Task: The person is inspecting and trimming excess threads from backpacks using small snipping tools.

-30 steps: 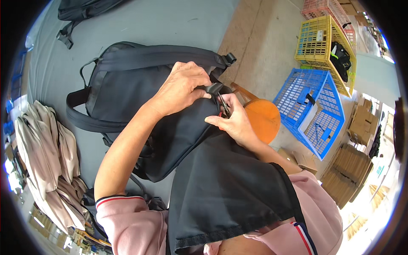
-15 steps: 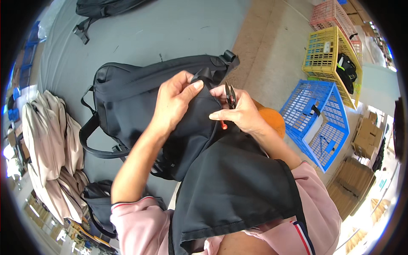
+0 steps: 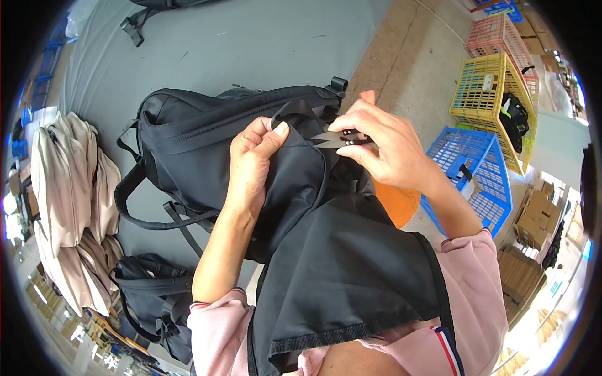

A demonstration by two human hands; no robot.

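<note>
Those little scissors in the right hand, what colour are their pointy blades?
The blades look silvery grey; the head view shows them best.

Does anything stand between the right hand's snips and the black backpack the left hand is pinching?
Nothing visible does. The snips in the right hand have parted blades right by the edge of the black backpack, near the left hand; whether the tips touch fabric is unclear.

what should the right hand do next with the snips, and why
Probably steady the snips and check what lies between their blades: the right hand holds them with blades parted, tips pointing at the black backpack, close to where the left hand pinches it.
</note>
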